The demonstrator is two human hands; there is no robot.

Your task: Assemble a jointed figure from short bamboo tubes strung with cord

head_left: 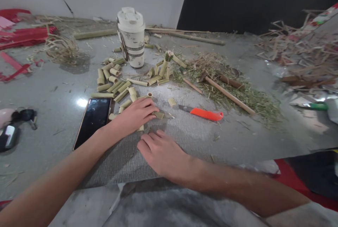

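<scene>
Between the near and far edges of the surface [227, 146], left of its middle, many short bamboo pieces [123, 86] are scattered in a loose heap beside a phone [92, 121] and in front of a lidded cup [136, 47]. Much of the cutting looks to be done, as far as can be judged, for the pieces are already short; by the far edge a long stalk [95, 34] is left whole, and sorting seems to remain, since no neat order is shown. An orange-handled tool [206, 114] is laid aside, its blade tip pointed at a single short piece [172, 102]. The left hand [139, 112] is stretched in from the near left corner, palm down, its fingers bent over a piece [159, 115]; whether that is gripped cannot be told. Closer to the near edge, the right hand [163, 154] is loosely curled, knuckles up, its fingertips hidden, so nothing held can be confirmed.
</scene>
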